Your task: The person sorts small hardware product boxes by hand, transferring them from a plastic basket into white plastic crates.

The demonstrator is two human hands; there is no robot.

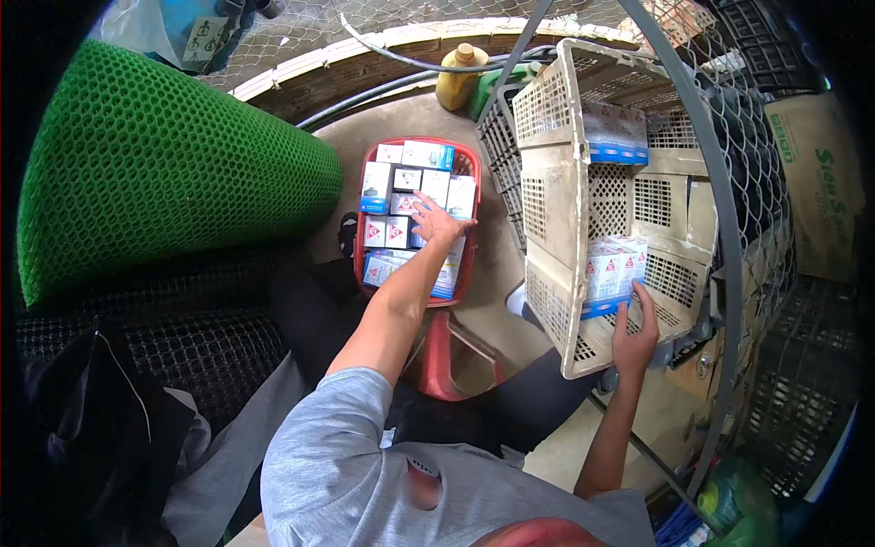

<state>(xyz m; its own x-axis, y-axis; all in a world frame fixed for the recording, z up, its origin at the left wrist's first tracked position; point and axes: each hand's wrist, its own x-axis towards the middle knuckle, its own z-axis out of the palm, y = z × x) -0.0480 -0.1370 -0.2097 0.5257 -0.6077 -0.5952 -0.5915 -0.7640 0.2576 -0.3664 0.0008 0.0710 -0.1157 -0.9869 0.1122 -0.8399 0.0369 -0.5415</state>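
My left hand [437,221] reaches over the red basket [371,290], its fingers spread on or just above the small boxes in it. Those white cartons [436,186] carry red triangle marks and some blue sides, and they fill most of the basket. My right hand [635,339] is at the beige plastic crate [550,205], which stands on its side with its opening toward me. Its fingers are stretched apart and touch the front of a row of white-and-blue boxes [612,278] in the lower part. Another group of boxes [616,133] sits higher in the crate.
A large roll of green plastic mesh [173,173] lies at left. A red plastic stool [439,360] is below the basket. Behind stand a yellow bottle [458,80] and hoses [401,80]. A grey metal frame [729,264] with wire netting rises at right, near a cardboard carton [814,187].
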